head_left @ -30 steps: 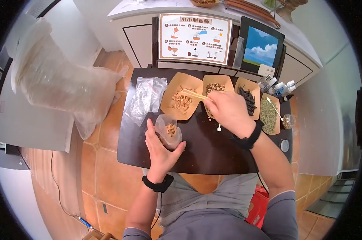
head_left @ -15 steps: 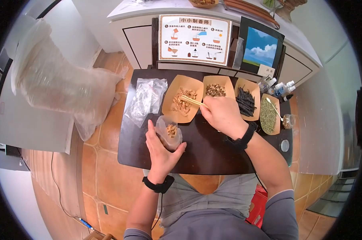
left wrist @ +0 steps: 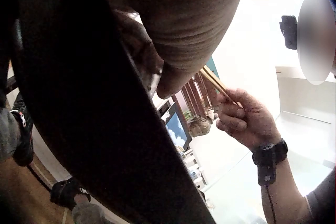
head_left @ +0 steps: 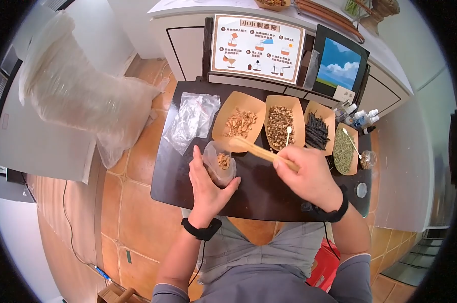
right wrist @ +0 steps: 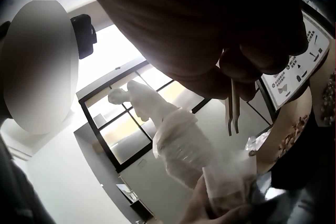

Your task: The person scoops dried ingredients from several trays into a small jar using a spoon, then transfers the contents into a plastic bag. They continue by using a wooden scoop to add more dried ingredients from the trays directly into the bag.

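Observation:
My left hand holds a translucent frosted pouch upright near the table's front left, thumb on one side and fingers on the other. Light brown dried chips show inside its mouth. In my right hand are bamboo tweezers, pinched, with their tips beside the pouch's top edge. From the right wrist, the two tips stand slightly apart above the pouch. Just behind it lies a paper tray of the same chips.
Further paper trays hold brown pieces, dark strips and green dried herb. Clear plastic bags lie at the left. Small bottles, a glass jar and a lid stand at the right. An instruction board stands behind.
My right hand has drawn back from the chip tray toward me, carrying the tweezers from over the chips to the pouch's mouth. The left hand keeps its hold on the pouch.

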Action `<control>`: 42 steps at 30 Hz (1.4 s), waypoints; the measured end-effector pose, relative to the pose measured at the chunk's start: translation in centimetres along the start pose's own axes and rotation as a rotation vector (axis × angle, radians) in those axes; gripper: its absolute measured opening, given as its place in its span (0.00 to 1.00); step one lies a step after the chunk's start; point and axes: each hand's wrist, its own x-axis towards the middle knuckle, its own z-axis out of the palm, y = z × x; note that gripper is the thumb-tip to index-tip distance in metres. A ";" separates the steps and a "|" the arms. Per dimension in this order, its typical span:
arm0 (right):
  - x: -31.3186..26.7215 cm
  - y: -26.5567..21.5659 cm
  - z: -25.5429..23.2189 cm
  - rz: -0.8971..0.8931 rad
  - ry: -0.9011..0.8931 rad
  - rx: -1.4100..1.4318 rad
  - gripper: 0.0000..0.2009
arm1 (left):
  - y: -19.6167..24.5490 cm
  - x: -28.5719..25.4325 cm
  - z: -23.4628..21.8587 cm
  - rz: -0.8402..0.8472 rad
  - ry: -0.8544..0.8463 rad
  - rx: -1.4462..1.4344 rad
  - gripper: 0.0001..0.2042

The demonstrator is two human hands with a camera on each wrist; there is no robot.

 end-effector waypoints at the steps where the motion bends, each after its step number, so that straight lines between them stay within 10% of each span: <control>1: -0.4 0.0 0.4 -0.053 -0.015 -0.024 0.09 | 0.0 0.0 0.0 -0.003 0.000 -0.001 0.68; 12: 1.8 1.5 -0.1 0.029 0.014 -0.202 0.12 | 0.0 0.0 0.0 -0.013 -0.001 -0.022 0.68; 23: 3.7 4.1 0.5 -0.373 0.053 -0.712 0.08 | 0.0 0.1 0.3 0.000 0.027 -0.017 0.67; 42: 7.7 5.2 0.6 -0.376 -0.021 -0.578 0.09 | 0.4 0.1 0.1 -0.059 -0.019 -0.013 0.66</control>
